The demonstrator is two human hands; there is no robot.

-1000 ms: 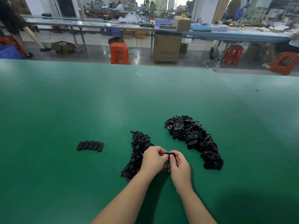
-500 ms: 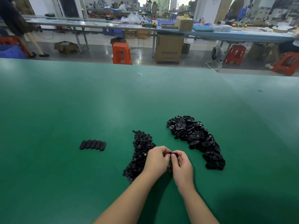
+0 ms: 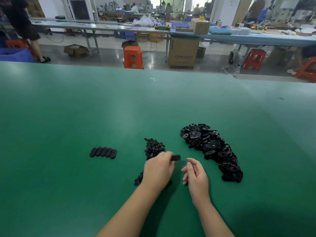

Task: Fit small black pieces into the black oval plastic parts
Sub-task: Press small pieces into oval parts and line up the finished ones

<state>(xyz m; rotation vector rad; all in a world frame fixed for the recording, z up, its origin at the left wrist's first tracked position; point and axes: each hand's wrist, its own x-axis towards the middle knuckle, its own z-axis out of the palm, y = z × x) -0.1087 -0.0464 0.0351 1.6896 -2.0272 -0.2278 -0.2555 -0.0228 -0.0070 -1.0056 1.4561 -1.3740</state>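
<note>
Nearest the camera, two bare forearms reached forward over the green table [image 3: 68,117]. The left hand [image 3: 158,170] was curled, its fingers pinching one black oval part [image 3: 175,157] by its end, so that the part stuck out towards the right, blurred and raised slightly above the table surface. The right hand [image 3: 195,175] hovered just beside it, apart from the part, with its fingers relaxed and loosely spread, holding nothing.

Under and just beyond the left hand lay the heap of small black pieces [image 3: 153,148], partly hidden by the hand and wrist. To the right of both hands, a larger pile of black oval parts [image 3: 210,147] stretched in a long band along the table. Well to the left, a short row of five oval parts [image 3: 103,152] lay overlapping one another, well apart from both heaps.

Beyond the far table edge stood an orange stool [image 3: 133,57] and a cardboard box [image 3: 183,53] on the floor, under a long blue workbench [image 3: 256,40] crowded with goods
</note>
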